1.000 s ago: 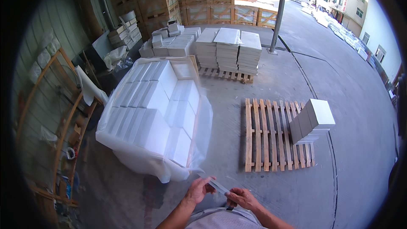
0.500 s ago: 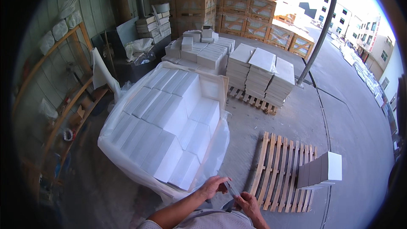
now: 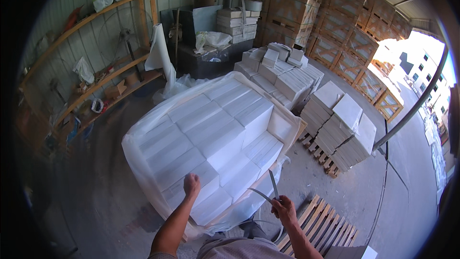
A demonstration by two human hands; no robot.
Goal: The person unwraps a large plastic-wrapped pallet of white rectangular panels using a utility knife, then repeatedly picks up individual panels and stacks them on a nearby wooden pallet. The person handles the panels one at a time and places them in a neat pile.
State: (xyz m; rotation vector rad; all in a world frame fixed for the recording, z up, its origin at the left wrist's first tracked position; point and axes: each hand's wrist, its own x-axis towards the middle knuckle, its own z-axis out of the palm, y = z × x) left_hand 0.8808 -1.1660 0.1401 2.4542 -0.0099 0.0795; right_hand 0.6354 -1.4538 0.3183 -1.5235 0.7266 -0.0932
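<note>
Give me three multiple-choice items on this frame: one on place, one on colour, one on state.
1. Where is the left hand?
A. on the plastic-wrapped stack of white blocks
B. on the bare wooden pallet
C. on the wall shelf

2. What colour are the wrapped blocks?
A. red
B. white
C. black

3. What is the state of the right hand?
A. open and empty
B. flat on the floor
C. closed on thin strap-like strips

Answers:
1. A, the left hand rests on the near top edge of the wrapped stack, well apart from the bare wooden pallet at lower right.
2. B, the blocks show white through the clear plastic.
3. C, the fingers are curled around thin strips that stick up from the fist.
</note>
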